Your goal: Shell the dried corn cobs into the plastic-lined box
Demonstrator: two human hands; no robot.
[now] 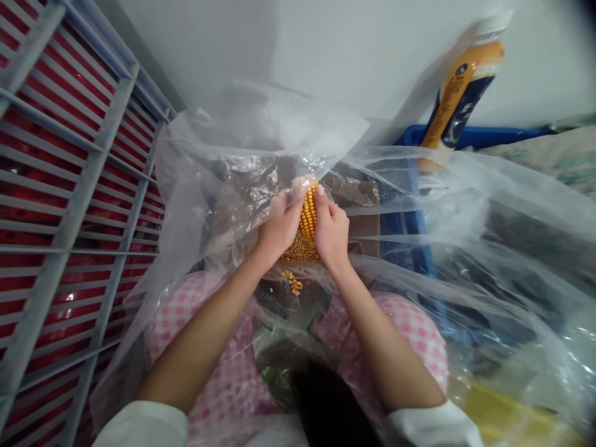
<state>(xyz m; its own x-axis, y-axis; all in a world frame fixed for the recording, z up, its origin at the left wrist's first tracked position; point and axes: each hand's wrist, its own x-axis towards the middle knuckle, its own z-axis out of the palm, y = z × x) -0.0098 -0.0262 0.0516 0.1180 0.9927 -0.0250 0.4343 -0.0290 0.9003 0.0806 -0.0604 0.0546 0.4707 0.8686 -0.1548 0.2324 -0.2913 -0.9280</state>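
Observation:
Between both hands stands an ear of corn (308, 214), yellow-orange, its kernels in rows. My left hand (282, 220) is closed on its left side, with the thumb near the top end. From the right, my right hand (331, 228) grips the same ear, thumb on the kernels. Below it lies a heap of loose corn kernels (300, 249), and a smaller cluster of kernels (293, 283) sits nearer to me on the plastic. Clear plastic sheeting (261, 127) spreads around and under the hands. The far tip of the ear is blurred.
A grey slatted plastic crate (100, 149) with red things behind its bars rises at left. To the right are a blue crate (421, 236) and an upright orange and navy bottle (459, 93). A pale wall (326, 56) closes the far side. Pink checked cloth (205, 347) covers my knees.

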